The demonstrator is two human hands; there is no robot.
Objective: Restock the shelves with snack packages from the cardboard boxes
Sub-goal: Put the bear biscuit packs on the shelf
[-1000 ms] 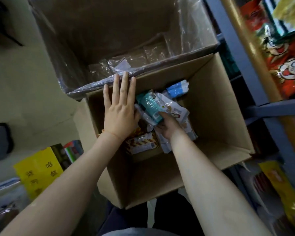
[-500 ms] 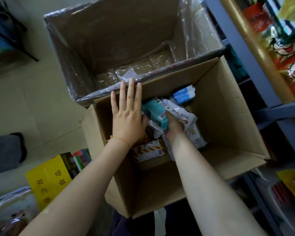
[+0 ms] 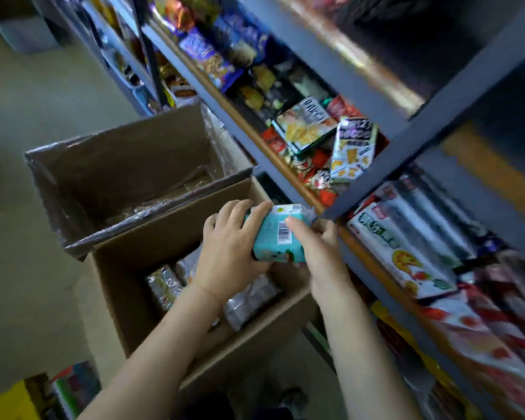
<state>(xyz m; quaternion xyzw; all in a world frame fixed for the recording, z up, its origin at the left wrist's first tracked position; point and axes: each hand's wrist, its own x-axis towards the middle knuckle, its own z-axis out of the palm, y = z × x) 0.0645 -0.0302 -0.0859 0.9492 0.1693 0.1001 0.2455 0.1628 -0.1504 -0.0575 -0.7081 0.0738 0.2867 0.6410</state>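
Teal snack package [image 3: 281,237] is held above the open cardboard box [image 3: 152,268], barcode side up. Left hand [image 3: 229,253] grip: fingers curled round its left end. Right hand [image 3: 320,247] grip: pinches its right end. Shelf edge [image 3: 340,234] lies just right of the grip. Advice: keep the two-handed hold, carry it level over the edge, seat it beside matching stock.
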